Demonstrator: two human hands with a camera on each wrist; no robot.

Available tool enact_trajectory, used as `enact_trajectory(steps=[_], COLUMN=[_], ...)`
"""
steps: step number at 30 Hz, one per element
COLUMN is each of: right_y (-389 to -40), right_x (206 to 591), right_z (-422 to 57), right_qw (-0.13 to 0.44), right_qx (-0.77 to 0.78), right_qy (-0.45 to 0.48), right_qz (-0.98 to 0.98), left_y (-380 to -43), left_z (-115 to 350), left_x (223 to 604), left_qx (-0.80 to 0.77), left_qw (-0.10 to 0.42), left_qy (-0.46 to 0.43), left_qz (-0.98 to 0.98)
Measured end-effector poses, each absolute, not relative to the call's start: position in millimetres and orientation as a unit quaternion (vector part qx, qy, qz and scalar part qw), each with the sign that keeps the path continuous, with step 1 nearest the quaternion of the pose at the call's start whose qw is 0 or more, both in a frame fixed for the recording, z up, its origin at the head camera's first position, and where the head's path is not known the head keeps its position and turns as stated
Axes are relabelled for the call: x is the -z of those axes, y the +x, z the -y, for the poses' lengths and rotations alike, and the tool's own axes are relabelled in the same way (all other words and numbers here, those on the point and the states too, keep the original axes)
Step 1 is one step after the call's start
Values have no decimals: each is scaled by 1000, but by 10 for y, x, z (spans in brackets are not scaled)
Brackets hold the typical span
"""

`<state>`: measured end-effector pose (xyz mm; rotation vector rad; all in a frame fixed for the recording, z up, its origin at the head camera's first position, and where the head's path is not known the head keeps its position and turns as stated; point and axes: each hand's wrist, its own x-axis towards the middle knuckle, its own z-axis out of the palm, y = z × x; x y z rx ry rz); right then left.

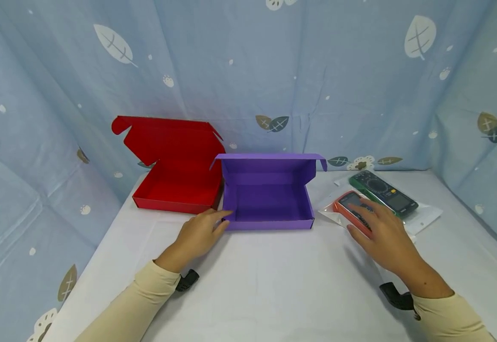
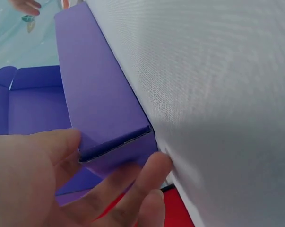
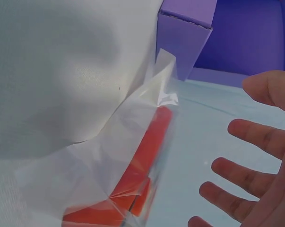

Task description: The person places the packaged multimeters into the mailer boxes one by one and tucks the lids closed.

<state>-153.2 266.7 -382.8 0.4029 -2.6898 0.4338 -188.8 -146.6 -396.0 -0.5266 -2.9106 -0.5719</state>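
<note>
An open purple cardboard box point(image 1: 269, 225) sits mid-table with its lid raised. My left hand point(image 1: 200, 233) holds its front left corner, thumb point(image 2: 62, 142) at the upper edge and fingers along the side wall. Over at the right, an orange-red multimeter point(image 1: 345, 209) lies in a clear plastic bag point(image 3: 85, 165). My right hand point(image 1: 387, 237) hovers over that meter; in the right wrist view its fingers are spread and apart from the bag. Just behind lies a green-edged multimeter point(image 1: 387, 192) with a black face, also in clear plastic.
A red cardboard box point(image 1: 171, 204) with its lid up stands left of the purple one, close against it. A white cloth point(image 1: 274, 285) covers the table. Blue leaf-print curtains point(image 1: 231, 71) hang behind and at both sides.
</note>
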Motion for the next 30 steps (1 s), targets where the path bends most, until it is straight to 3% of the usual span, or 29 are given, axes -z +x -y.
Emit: enact_trajectory(steps=[20,30], right_y=[-1551,-1560], right_x=[3863,3869], right_z=[-2702,-2757], right_qw=[166,167], right_qx=[-150,-148], right_qy=[117,112], right_qz=[968,968], left_y=[-1893,-1861], left_z=[1480,1470], left_x=[3993,3958], left_qx=[217,214], left_qw=[86,61], left_qy=[-204,-206], left_qz=[951,953])
